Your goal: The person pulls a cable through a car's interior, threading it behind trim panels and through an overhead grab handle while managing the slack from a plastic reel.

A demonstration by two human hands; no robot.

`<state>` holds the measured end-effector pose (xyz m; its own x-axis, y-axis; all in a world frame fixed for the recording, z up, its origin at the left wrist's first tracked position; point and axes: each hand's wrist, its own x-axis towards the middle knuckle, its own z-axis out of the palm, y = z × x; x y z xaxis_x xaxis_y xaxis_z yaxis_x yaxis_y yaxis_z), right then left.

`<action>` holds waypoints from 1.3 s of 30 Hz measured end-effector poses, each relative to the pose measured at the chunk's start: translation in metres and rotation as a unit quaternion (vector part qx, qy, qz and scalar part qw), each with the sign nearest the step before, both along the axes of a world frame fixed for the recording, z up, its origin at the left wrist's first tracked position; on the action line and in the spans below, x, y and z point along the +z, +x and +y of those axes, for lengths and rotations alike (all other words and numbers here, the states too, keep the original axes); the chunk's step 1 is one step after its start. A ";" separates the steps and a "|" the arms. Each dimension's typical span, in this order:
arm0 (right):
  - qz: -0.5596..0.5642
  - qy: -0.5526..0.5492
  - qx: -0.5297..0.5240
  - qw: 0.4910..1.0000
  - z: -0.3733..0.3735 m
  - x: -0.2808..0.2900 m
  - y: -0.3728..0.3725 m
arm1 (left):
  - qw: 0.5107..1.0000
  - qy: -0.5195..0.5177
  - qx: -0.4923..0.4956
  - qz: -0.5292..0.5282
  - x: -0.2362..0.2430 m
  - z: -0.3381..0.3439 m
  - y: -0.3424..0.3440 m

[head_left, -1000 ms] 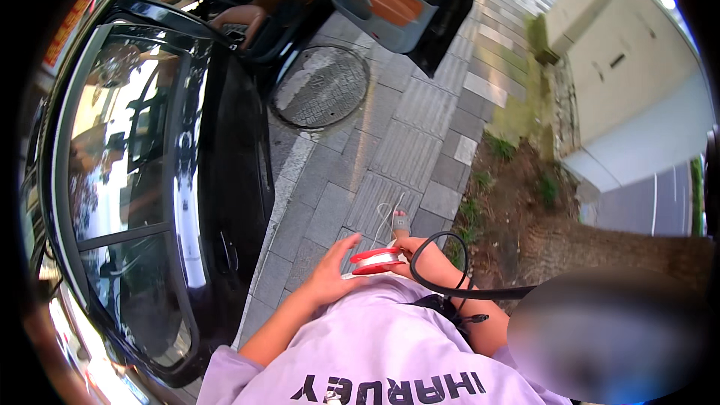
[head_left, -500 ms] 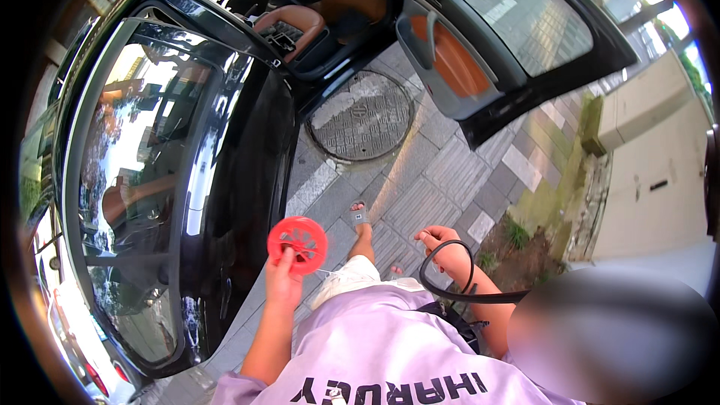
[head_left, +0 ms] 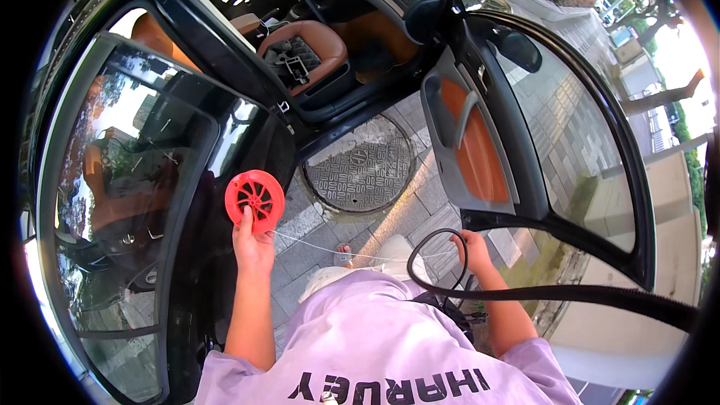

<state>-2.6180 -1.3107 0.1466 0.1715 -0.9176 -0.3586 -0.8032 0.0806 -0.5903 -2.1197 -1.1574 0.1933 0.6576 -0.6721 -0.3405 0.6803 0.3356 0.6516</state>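
Bright daylight burns out the white sky at upper right; I see a warm sunlit streak across the grey slab paving, reflections glazing the dark glass car window, and edges bending into black.

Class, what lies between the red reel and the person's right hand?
In the head view, a white string runs from the red reel towards the right hand; a black cable loop crosses near the hand.

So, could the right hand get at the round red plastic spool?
Probably yes: the left hand holds the red spool low, leaving its upper side free, though the right hand must reach across.
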 end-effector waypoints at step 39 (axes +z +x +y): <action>-0.012 0.073 0.497 0.864 -0.588 0.065 0.486 | 0.914 0.303 -0.016 -0.269 -0.032 -0.391 0.078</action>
<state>-2.1325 -1.8983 0.2112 0.8583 -0.2573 -0.4439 -0.5060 -0.5673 -0.6497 -2.0417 -1.5480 0.1611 0.8223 -0.4898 -0.2898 0.2100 -0.2122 0.9544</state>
